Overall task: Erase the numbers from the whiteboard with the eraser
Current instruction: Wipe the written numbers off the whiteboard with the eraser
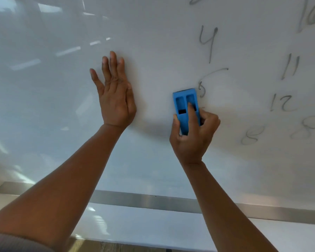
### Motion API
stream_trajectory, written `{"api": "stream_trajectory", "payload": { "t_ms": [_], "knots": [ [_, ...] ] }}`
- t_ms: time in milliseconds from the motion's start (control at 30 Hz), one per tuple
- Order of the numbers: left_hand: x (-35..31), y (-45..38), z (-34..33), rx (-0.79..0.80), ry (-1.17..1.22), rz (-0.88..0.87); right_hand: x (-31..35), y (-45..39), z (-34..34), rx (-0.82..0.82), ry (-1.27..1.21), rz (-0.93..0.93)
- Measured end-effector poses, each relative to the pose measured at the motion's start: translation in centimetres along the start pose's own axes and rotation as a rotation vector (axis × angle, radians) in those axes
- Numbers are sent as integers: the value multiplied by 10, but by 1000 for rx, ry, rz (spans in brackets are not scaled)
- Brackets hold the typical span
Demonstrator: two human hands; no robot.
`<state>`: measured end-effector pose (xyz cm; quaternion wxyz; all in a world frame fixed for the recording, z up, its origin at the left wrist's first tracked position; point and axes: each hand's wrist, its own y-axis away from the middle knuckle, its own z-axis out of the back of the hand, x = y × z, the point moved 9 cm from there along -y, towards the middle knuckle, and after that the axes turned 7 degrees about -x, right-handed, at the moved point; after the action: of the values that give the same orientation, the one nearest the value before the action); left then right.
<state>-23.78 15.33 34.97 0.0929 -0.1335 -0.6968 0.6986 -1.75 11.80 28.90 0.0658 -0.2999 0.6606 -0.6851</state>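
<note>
The right hand (pixel 193 135) had a firm hold on the blue eraser (pixel 186 108), thumb on its left edge, index finger laid along the top and the other fingers curled round the right side. The eraser was pressed flat on the whiteboard (pixel 153 42), long axis running pretty much up the board with just a slight lean to the left, free end pointing up. Its upper right corner sat right against the lower curl of the 5 (pixel 205 82). You could see two recessed slots on its back.

The left hand (pixel 115 93) held nothing, just spread flat with the palm on the board, well to the left of the eraser.

To the right, grey handwritten numbers were on the board: a 4 (pixel 208 43) above the 5, then 11 (pixel 290 68), 12 (pixel 282 103) and a couple of faint 8s lower down. The board was glossy and showed reflections of ceiling lights on its left side. A silver metal strip (pixel 153 200) ran along below it.
</note>
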Motion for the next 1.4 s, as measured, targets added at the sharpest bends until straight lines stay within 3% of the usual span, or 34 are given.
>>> {"api": "stream_trajectory", "payload": {
  "t_ms": [167, 300, 467, 600, 767, 900, 1000, 1200, 1267, 1400],
  "knots": [
    [-7, -33, -8, 2, 0, -52, 58, 47, -39, 294, -64, 253],
    [-3, -29, -6, 22, 5, -77, 36, 94, -31, 459, 3, 379],
    [-4, -27, -7, -2, -3, -64, -7, 43, -2, 233, 114, 285],
    [-4, -26, -7, -13, -2, -45, 3, -11, -3, 60, 28, 175],
    [-3, -25, -5, -31, 8, -28, 40, 21, -26, 241, -20, 350],
    [-1, -26, -4, -32, 13, -24, 20, 56, -18, 356, 10, 473],
    [-2, -25, -3, -33, 19, -19, -19, 40, 2, 313, 92, 394],
    [-10, -25, -3, -71, 18, 31, -44, -54, 28, -28, 109, 191],
    [-13, -23, -4, -83, 26, 65, -25, -58, 15, 0, 69, 215],
    [-14, -20, -5, -83, 30, 89, 2, -11, -5, 222, 20, 344]
  ]
}}
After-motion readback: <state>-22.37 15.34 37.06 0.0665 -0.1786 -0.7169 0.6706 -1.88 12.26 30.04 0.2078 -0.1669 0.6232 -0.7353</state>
